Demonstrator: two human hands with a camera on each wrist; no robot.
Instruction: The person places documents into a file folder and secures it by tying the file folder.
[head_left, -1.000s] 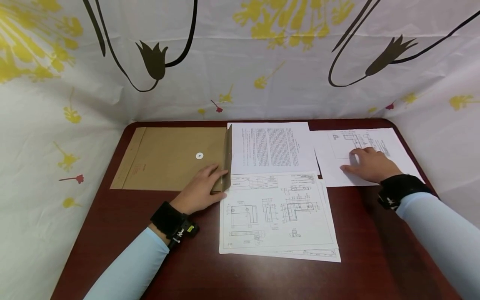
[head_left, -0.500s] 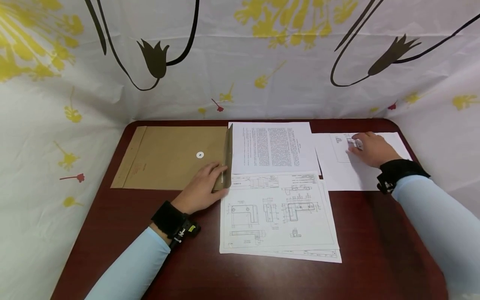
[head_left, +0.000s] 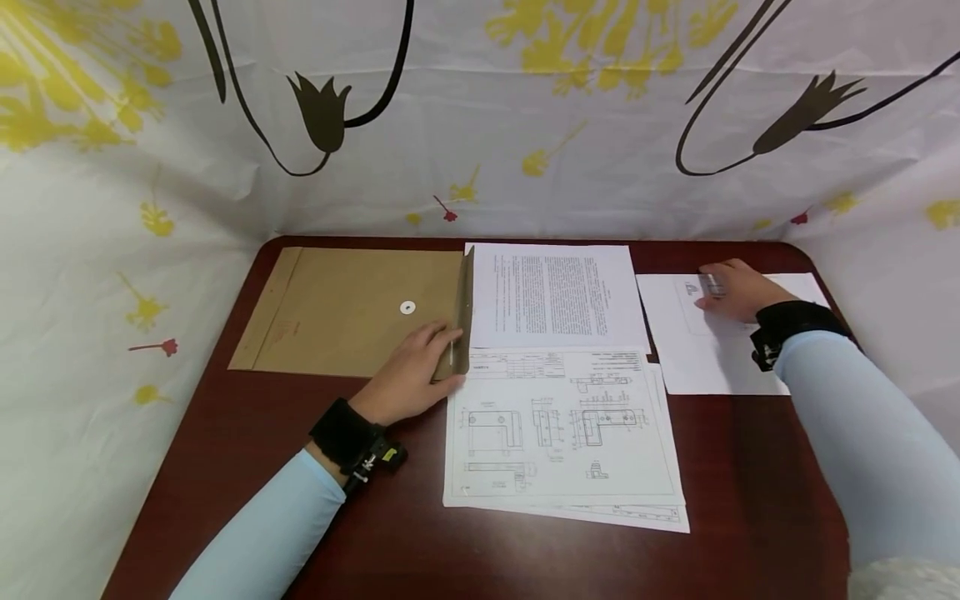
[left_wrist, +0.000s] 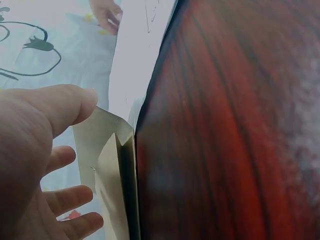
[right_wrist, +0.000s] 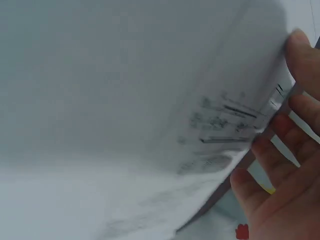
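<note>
On the right of the table, my right hand (head_left: 741, 293) pinches the far edge of a white sheet of paper (head_left: 701, 367) bearing a small technical drawing. In the right wrist view the thumb lies on the sheet (right_wrist: 125, 100) and the fingertips meet its edge, where the paper bends. My left hand (head_left: 405, 375) rests at the right end of a brown document envelope (head_left: 337, 312) with a white round button. Its thumb lies by the raised flap (head_left: 463, 300). Seen from the left wrist, the fingers (left_wrist: 75, 200) are relaxed and spread beside the envelope's opening (left_wrist: 120, 170).
Between the hands lies a page of printed text (head_left: 551, 292). Nearer, a sheet with L-shaped part drawings (head_left: 555, 475) covers most of another sheet (head_left: 663, 518). All are on a dark red-brown table (head_left: 570, 562), with a flower-patterned white curtain (head_left: 420, 108) behind.
My right hand has moved to the far edge of the right sheet and gripped it. That sheet has slid towards me. My left hand stays at the envelope.
</note>
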